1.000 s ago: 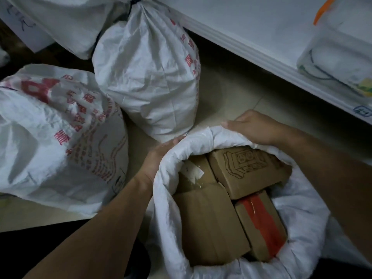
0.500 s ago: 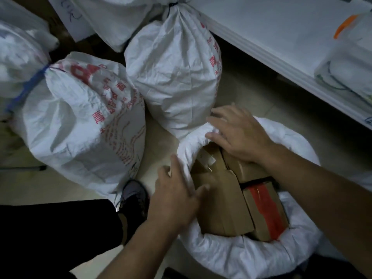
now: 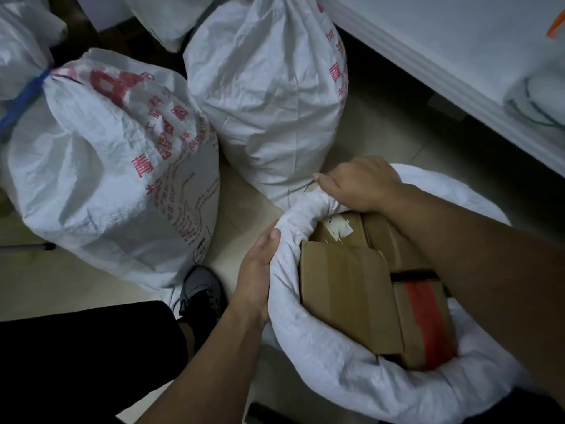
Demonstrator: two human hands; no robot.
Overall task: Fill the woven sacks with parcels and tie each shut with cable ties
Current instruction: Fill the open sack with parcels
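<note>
Open woven sack (image 3: 351, 371), floor, lower right: holds cardboard parcels (image 3: 351, 298). Left hand (image 3: 256, 270) grips its rolled rim; right hand (image 3: 360, 185) grips the far rim. Two tied sacks (image 3: 101, 166) stand beside it.

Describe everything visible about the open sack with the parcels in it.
The open sack is white woven plastic, crinkled, standing on the tiled floor at lower right. Its mouth is rolled down into a thick rim and is not tied. Inside lie brown cardboard parcels, one banded with red tape. The left hand grips the rim's near-left side; the right hand grips its far edge, forearm crossing over the parcels.
</note>
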